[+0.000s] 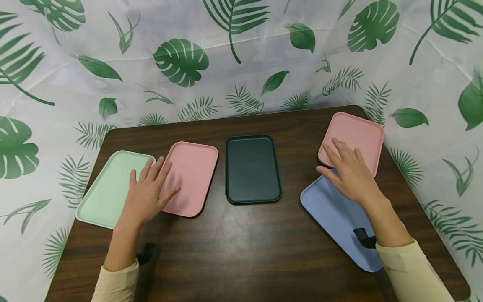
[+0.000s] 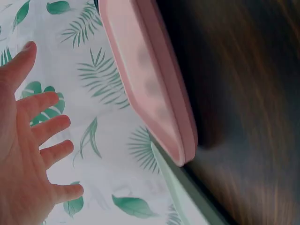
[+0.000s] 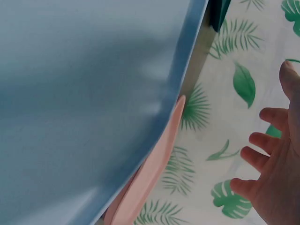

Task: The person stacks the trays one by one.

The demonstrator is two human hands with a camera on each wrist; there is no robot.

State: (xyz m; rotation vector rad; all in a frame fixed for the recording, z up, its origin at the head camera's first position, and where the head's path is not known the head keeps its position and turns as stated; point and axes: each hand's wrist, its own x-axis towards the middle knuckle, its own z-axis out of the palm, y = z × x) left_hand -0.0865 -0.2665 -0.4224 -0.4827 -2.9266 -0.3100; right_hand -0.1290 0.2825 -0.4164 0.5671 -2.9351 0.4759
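Observation:
My left hand [image 1: 147, 195] hovers with spread fingers over the gap between a light green tray [image 1: 109, 188] and a pink tray [image 1: 198, 167]. Nothing is in its grasp; in the left wrist view the fingers [image 2: 51, 129] are spread apart beside the pink tray's edge. My right hand [image 1: 351, 176], fingers also extended, is above the spot where a second pink tray [image 1: 362, 134] meets a blue tray [image 1: 328, 205]. It holds nothing, and the right wrist view has its fingers [image 3: 255, 159] beyond the blue tray. A dark green tray [image 1: 253, 167] lies between the two hands.
All the trays lie on a dark wood-grain table [image 1: 234, 256]. Behind and beside it hangs a white cloth [image 1: 143, 105] with green leaf prints. A black strap end [image 1: 364, 238] sticks out at the right wrist, above the blue tray.

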